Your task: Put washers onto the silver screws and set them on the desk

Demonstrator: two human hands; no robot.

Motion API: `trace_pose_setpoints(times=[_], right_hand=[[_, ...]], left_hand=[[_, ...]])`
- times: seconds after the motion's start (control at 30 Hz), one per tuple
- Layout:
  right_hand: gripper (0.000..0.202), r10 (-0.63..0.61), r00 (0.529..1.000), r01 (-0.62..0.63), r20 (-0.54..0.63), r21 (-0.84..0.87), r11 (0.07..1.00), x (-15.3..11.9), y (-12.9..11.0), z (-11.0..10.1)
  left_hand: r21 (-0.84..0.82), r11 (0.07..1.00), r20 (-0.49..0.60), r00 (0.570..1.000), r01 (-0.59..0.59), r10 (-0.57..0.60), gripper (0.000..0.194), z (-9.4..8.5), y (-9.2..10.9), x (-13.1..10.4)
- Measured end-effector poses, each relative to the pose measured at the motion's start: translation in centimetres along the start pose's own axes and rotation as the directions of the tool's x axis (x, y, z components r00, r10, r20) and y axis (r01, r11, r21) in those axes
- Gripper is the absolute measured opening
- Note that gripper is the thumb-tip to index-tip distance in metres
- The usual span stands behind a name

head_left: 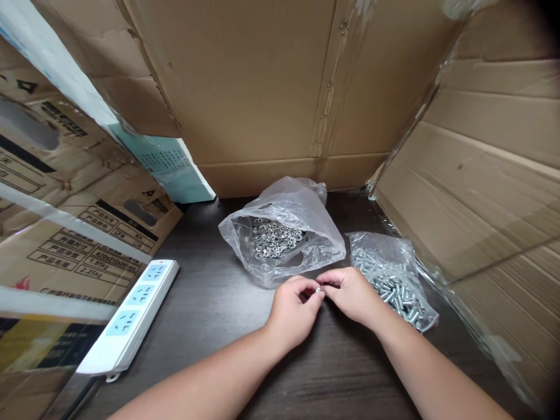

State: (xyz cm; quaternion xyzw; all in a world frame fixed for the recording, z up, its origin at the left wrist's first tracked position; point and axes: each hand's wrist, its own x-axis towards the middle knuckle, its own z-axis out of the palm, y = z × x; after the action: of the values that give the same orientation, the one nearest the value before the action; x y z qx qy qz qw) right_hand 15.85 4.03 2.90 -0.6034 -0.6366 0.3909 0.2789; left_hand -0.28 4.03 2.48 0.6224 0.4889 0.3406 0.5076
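Just in front of the bags, my left hand point(294, 310) and my right hand point(351, 291) meet, both with fingers closed in a pinch. Between their fingertips shows a small silvery bolt point(318, 290), mostly covered by the fingers; whether a washer is on it I cannot tell. Behind my left hand lies an open clear plastic bag point(301, 204) with a heap of metal washers point(276, 238) inside. Beside my right hand and forearm is a second clear bag point(380, 244), holding many silvery bolts point(400, 296).
A white power strip point(142, 312) lies at the left on the dark wooden table point(196, 350), its black cable running toward the front. Cardboard walls point(254, 87) enclose the back and both sides. A pale green printed box point(168, 166) stands in the back left corner.
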Motion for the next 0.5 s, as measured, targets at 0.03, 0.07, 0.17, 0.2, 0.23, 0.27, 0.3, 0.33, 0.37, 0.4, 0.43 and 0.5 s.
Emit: trace_pose_setpoints(times=[0.03,0.07,0.17,0.2,0.23,0.27,0.3,0.33,0.37,0.4,0.43,0.5], right_hand=[[0.026,-0.01,1.0,0.01,-0.001,-0.019,1.0,0.0,0.0,0.0],[0.026,-0.017,1.0,0.017,-0.001,-0.033,0.999,0.0,0.1,0.0],[0.025,-0.021,0.999,0.019,-0.033,-0.068,0.998,0.1,0.2,0.2],[0.025,-0.026,0.998,0.022,-0.051,-0.079,0.997,0.2,0.3,0.3],[0.025,-0.033,0.997,0.027,-0.066,-0.089,0.996,0.2,0.4,0.4],[0.026,-0.042,0.996,0.035,-0.077,-0.095,0.995,0.3,0.5,0.5],[0.026,-0.052,0.995,0.044,-0.084,-0.095,0.994,0.4,0.6,0.6],[0.026,-0.06,0.994,0.051,-0.091,-0.092,0.994,0.4,0.7,0.7],[0.026,-0.067,0.993,0.058,-0.099,-0.088,0.994,0.5,0.8,0.8],[0.025,-0.073,0.991,0.064,-0.109,-0.082,0.995,0.6,0.9,0.8],[0.024,-0.078,0.99,0.069,-0.119,-0.078,0.995,0.6,1.0,0.9],[0.023,-0.083,0.989,0.074,-0.126,-0.077,0.994,0.8,1.1,1.0]], left_hand=[[-0.009,1.0,0.015,1.0,0.001,-0.001,0.013,0.0,0.0,-0.1],[-0.021,1.0,0.031,1.0,0.004,-0.003,0.014,0.1,0.1,-0.2],[-0.066,0.998,0.067,0.998,0.009,-0.004,0.018,0.3,0.0,-0.4],[-0.083,0.997,0.074,0.997,0.005,0.001,0.02,0.3,-0.1,-0.5],[-0.099,0.995,0.081,0.997,-0.001,0.009,0.021,0.4,-0.2,-0.5],[-0.11,0.994,0.088,0.996,-0.009,0.019,0.022,0.5,-0.3,-0.5],[-0.113,0.993,0.096,0.995,-0.017,0.028,0.023,0.5,-0.4,-0.6],[-0.111,0.994,0.103,0.994,-0.024,0.036,0.024,0.6,-0.5,-0.6],[-0.104,0.994,0.109,0.993,-0.029,0.041,0.025,0.6,-0.5,-0.6],[-0.096,0.995,0.115,0.992,-0.032,0.043,0.025,0.6,-0.6,-0.6],[-0.09,0.995,0.12,0.992,-0.033,0.044,0.024,0.7,-0.6,-0.7],[-0.085,0.996,0.123,0.991,-0.034,0.045,0.023,0.7,-0.6,-0.7]])
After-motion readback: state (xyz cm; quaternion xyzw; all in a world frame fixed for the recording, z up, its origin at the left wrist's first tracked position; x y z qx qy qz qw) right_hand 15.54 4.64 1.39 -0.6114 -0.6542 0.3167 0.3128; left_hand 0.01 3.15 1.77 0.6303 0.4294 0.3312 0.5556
